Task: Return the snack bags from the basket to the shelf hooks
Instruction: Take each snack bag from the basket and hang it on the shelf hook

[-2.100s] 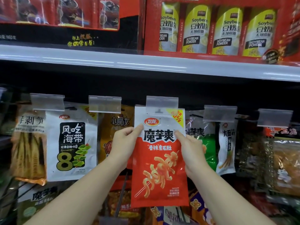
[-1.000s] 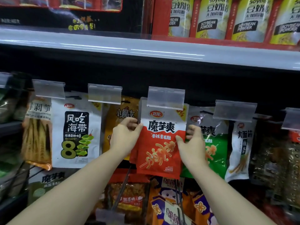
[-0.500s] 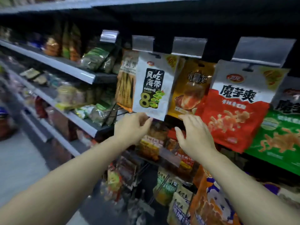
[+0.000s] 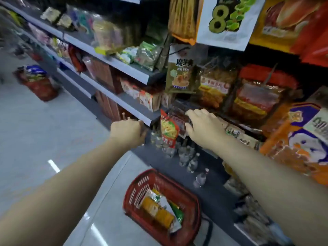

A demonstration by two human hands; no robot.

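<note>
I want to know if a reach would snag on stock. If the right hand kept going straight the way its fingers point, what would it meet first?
Probably the dark clear-wrapped snack packs hanging just beyond the right hand and its fingertips; depth is unclear, so they may already touch.

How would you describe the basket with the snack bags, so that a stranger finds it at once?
Look at the pale floor beside the shelving. The red basket stands near the bottom shelf, below both hands, with orange and green bags inside. A second red basket stands farther away, on the left.
</note>
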